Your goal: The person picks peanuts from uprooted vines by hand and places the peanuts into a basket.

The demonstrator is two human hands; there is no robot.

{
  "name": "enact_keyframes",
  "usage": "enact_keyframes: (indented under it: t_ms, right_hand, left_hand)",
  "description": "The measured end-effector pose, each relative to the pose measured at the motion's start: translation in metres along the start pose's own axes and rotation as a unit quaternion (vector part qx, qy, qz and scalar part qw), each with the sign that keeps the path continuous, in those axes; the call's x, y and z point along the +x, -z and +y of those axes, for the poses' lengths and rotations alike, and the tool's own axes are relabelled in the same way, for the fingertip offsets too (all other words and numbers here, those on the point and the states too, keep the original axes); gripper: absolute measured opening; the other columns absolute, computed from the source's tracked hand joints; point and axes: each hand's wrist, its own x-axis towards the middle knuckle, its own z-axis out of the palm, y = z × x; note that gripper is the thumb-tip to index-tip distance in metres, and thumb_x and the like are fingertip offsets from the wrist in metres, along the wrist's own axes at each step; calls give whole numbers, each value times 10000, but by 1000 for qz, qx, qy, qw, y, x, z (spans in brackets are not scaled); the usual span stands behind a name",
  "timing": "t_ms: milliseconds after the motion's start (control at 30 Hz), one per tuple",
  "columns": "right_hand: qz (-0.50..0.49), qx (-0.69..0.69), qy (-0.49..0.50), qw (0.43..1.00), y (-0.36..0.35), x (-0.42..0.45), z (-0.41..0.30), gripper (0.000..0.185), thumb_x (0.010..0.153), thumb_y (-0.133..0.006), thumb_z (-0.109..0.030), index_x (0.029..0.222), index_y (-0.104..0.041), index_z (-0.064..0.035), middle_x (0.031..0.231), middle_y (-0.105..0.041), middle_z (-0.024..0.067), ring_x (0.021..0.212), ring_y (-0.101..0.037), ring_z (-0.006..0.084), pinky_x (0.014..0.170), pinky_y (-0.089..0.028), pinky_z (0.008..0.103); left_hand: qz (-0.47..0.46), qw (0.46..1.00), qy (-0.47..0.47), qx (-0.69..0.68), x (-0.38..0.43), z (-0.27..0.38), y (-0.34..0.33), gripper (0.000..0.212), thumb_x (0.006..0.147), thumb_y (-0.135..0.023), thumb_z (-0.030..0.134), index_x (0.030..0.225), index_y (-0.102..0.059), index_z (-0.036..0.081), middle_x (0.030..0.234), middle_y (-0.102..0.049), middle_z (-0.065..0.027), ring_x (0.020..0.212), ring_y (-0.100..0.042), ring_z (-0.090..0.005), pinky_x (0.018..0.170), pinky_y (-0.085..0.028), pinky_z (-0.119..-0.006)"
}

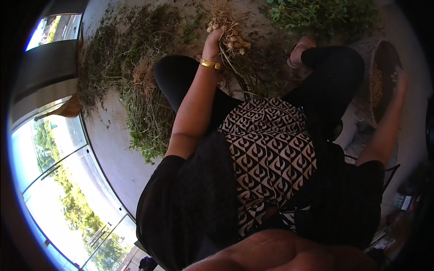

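Observation:
My left hand [212,44] is closed around a bunch of peanut plants at the root end, with pale peanut pods [235,40] and dry roots [220,12] sticking out beyond the fist. The stems trail down between my bent legs. At the far right, my right hand [401,80] is at the rim of a wide container [386,56] with loose peanuts [376,84] inside. Small pale pods seem to be at its fingertips; blur hides whether they are gripped.
Pulled plants with leaves and roots [149,98] lie in a heap on the pale floor [112,135] at the left. Another pile of green plants [322,15] lies at the top right. Large glass windows [71,189] stand along the left. My bare foot [301,49] rests near the container.

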Motion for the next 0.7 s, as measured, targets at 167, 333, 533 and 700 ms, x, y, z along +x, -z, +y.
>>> enact_keyframes:
  t_ms: [167,333,533,700]
  right_hand:
    - [49,-227,243,942,-99,-75,-52,614,812,-654,-470,1257,-556,-58,1223,-562,147,1095,-561,276,929,-440,361]
    - [-474,0,375,797,-262,-300,-133,548,881,-620,-319,1350,-442,-99,1229,-560,100,1018,-593,194,839,-504,345]
    - [-522,22,429,737,-349,-377,-141,610,799,-713,-173,1315,-417,-41,1196,-566,175,1057,-590,282,899,-484,369]
    - [-543,42,412,730,-349,-361,-146,514,808,-695,-134,1260,-473,-27,1083,-611,135,923,-620,198,762,-520,320]
  left_hand:
    - [23,1000,8,-13,-6,2,-10,441,875,-544,317,1128,-568,-43,1012,-647,-171,877,-652,-296,780,-551,-412]
    - [10,999,29,-39,-15,13,-14,442,886,-537,309,1167,-545,-33,1078,-625,-170,943,-632,-303,825,-534,-410]
    - [61,998,5,-31,-7,4,-11,459,893,-544,329,1191,-524,-20,1133,-599,-169,1008,-601,-297,863,-510,-414]
    - [108,994,11,-24,-10,2,-9,474,885,-566,367,1174,-537,-8,1098,-616,-147,960,-618,-266,840,-518,-396]
